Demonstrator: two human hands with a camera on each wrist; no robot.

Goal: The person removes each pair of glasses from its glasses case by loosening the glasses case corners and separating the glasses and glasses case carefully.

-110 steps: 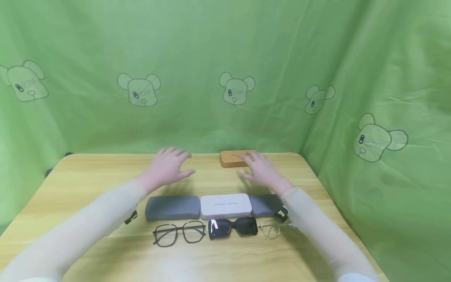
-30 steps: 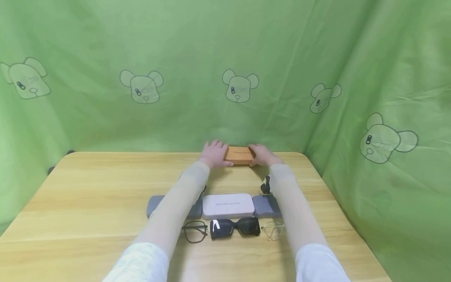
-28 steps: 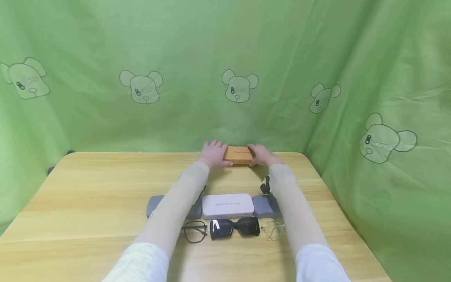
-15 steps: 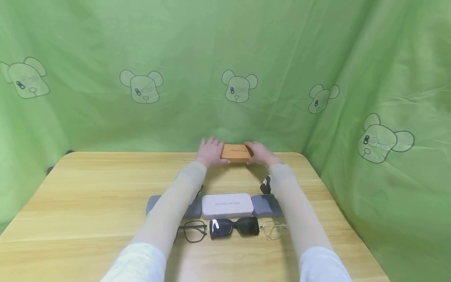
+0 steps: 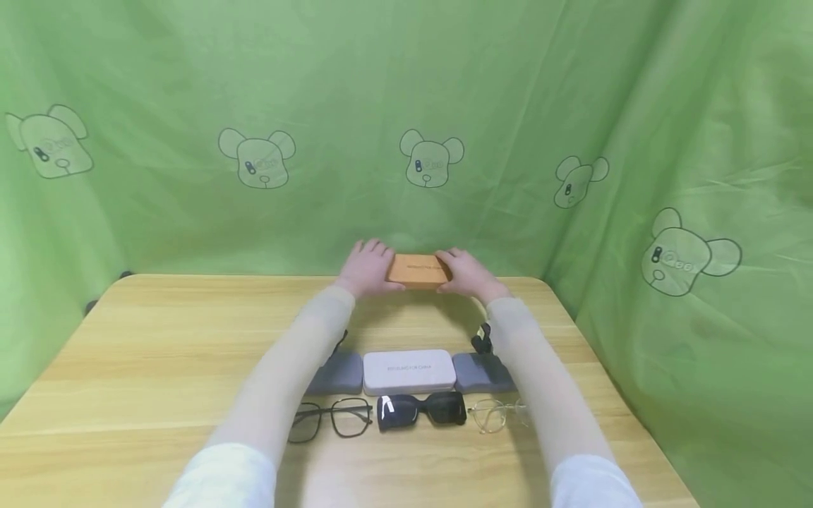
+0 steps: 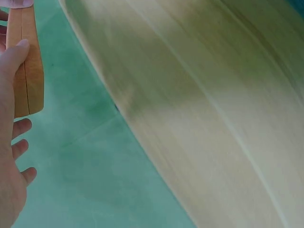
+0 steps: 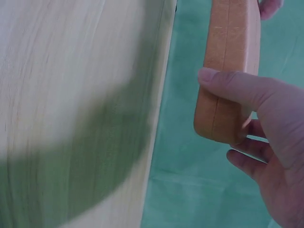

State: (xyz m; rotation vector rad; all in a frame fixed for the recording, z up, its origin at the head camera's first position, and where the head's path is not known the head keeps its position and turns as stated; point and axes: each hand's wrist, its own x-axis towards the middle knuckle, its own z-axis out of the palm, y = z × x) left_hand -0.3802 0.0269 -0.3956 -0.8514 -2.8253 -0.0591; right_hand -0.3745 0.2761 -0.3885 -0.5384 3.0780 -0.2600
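Note:
Both hands hold an orange-brown glasses case (image 5: 416, 271) by its two ends, raised above the back of the table. My left hand (image 5: 367, 268) grips the left end, thumb along the seamed front side (image 6: 28, 80). At the other end, my right hand (image 5: 468, 275) pinches the case, its thumb across the seam in the right wrist view and fingers partly hidden behind. The case is closed. Nearer me lie a white glasses case (image 5: 409, 372), a grey case (image 5: 343, 375) on its left, partly behind the left forearm, and another grey case (image 5: 480, 372) on its right.
In front of the cases lie black-framed glasses (image 5: 327, 410), black sunglasses (image 5: 444, 408) and thin gold-framed glasses (image 5: 489, 415), the outer two partly covered by the forearms. A green curtain (image 5: 343, 204) hangs behind the wooden table (image 5: 159, 367) and along its right side.
The hands came in from either side and took hold of the orange-brown case at the back. Since then they have raised it and shifted it slightly left.

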